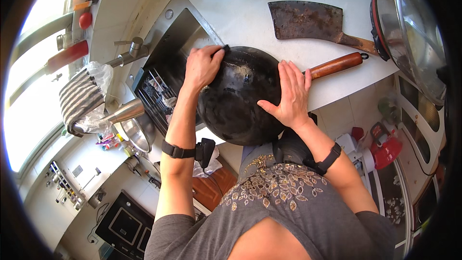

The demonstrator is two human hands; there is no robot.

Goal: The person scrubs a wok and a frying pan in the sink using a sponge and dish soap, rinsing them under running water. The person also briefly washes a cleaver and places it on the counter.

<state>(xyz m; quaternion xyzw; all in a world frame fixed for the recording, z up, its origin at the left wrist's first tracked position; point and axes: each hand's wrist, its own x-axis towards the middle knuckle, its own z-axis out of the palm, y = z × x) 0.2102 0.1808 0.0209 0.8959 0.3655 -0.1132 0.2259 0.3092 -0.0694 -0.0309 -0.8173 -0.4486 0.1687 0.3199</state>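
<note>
A blackened wok point(240, 104) lies with its underside up, between the front of the counter and the person's body. My left hand point(203, 66) bends over its upper left side, pinching a small black piece point(226, 48) against the surface; what that piece is cannot be made out. On the wok's right side my right hand point(291, 95) lies flat, thumb spread, little finger by the base of the wooden handle point(335, 65). That handle points right over the counter. Beyond it rests a rust-stained cleaver point(306, 21).
Left of the wok is a steel sink point(196, 30) with a rack point(158, 90) and a faucet point(135, 48). A striped cloth point(81, 95) hangs near the window. At right stands a pan with a glass lid point(415, 39). The white counter point(238, 11) extends behind.
</note>
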